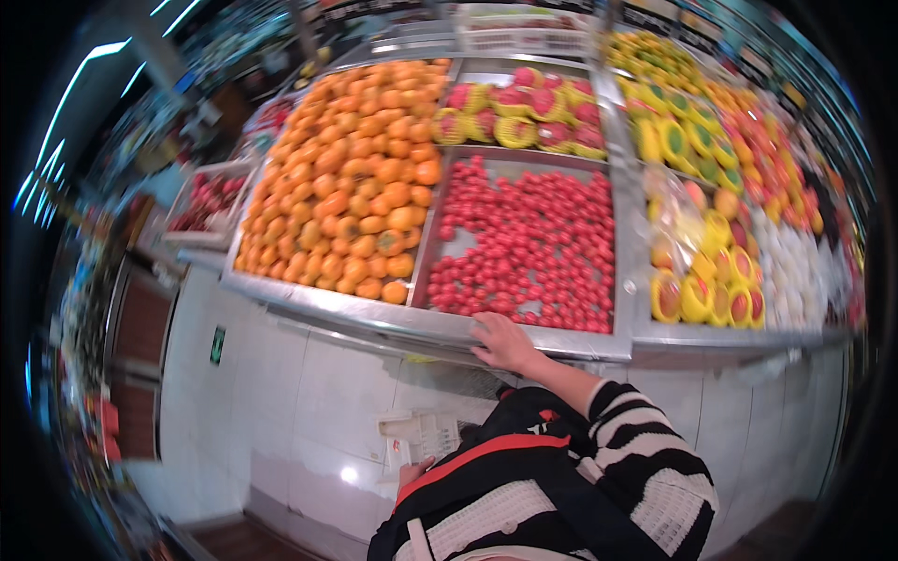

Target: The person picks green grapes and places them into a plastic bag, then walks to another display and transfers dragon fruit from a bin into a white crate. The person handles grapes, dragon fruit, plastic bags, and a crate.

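My right hand (pixel 505 343) rests on the metal front edge (pixel 393 320) of a fruit stand, its fingers apart and holding nothing. Just beyond it is a shallow tray (pixel 432 245) of small round red fruits (pixel 533 243), with bare patches showing between them. Low beside my dark apron (pixel 510 444) with its red band, a little of my left hand (pixel 413 470) shows; its fingers are mostly hidden. A small white piece with a red mark (pixel 398 454) appears near that hand, and I cannot tell whether the hand touches it.
Orange persimmons (pixel 346 187) are heaped left of the red fruits. Dragon fruits in yellow foam nets (pixel 519 112) lie behind. Netted mangoes (pixel 716 271) and white-wrapped fruits (pixel 790 271) fill the right side. A white crate (pixel 430 432) sits on the tiled floor (pixel 271 374) below.
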`<state>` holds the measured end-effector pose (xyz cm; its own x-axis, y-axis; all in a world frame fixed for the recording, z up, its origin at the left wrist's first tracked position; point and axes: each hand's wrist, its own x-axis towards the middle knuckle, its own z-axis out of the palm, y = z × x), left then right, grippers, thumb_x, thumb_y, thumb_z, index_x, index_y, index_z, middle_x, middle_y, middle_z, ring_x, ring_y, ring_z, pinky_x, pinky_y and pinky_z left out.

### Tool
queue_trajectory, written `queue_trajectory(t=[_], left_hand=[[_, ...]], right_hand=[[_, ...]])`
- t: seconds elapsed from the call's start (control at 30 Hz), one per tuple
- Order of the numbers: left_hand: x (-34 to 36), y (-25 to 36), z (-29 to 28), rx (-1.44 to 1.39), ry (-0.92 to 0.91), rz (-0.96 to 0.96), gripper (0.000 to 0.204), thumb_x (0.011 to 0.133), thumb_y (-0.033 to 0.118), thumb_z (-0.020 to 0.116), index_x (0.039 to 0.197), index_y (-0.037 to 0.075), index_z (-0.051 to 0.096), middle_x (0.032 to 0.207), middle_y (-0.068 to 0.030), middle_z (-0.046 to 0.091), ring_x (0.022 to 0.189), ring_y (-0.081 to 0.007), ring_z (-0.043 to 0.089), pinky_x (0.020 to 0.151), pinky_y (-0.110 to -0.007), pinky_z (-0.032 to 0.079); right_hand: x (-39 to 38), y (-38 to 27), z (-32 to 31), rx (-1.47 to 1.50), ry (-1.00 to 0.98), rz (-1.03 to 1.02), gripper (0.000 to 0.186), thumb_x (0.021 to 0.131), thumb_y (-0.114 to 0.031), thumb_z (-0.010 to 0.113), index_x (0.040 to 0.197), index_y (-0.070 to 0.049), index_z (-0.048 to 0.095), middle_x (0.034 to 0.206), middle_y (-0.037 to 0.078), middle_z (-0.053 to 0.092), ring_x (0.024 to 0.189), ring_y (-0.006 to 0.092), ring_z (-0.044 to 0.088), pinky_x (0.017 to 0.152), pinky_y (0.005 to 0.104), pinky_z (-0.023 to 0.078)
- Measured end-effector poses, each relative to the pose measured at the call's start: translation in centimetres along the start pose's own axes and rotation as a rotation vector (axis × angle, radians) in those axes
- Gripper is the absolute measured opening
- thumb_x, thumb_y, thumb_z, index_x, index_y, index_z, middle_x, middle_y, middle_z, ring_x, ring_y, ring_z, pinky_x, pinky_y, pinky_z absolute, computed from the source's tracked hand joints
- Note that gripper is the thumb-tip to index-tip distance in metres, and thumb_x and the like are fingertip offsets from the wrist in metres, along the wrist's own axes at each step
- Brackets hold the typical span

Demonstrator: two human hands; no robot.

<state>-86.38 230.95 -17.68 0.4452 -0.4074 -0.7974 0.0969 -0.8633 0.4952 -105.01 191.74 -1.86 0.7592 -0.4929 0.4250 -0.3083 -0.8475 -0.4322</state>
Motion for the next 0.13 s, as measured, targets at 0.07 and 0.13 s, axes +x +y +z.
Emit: queue_trajectory(t=[0.07, 0.13], left_hand=[[1.2, -0.8, -0.7, -0.135, -0.020, -0.015, 0.046, 0.072, 0.043, 0.080, 0.083, 0.000, 0.070, 0.069, -0.0120, 0.067, 0.067, -0.0165, 0.065, 0.064, -0.030, 0.051], [2.6, -1.1, -2.8, -0.168, -0.058, -0.029, 0.050, 0.072, 0.043, 0.080, 0.095, -0.001, 0.072, 0.075, -0.0144, 0.070, 0.074, -0.0166, 0.068, 0.071, -0.027, 0.054]], right_hand=[[-0.1, -0.1, 0.1, 0.035, 0.029, 0.004, 0.036, 0.075, -0.023, 0.071, 0.104, -0.007, 0.057, 0.122, 0.017, 0.052, 0.114, 0.0350, 0.051, 0.096, 0.0445, 0.043], [-0.3, -0.3, -0.2, 0.082, 0.048, 0.021, 0.035, 0.074, -0.020, 0.071, 0.103, -0.006, 0.057, 0.121, 0.015, 0.052, 0.113, 0.0340, 0.051, 0.096, 0.0448, 0.043]])
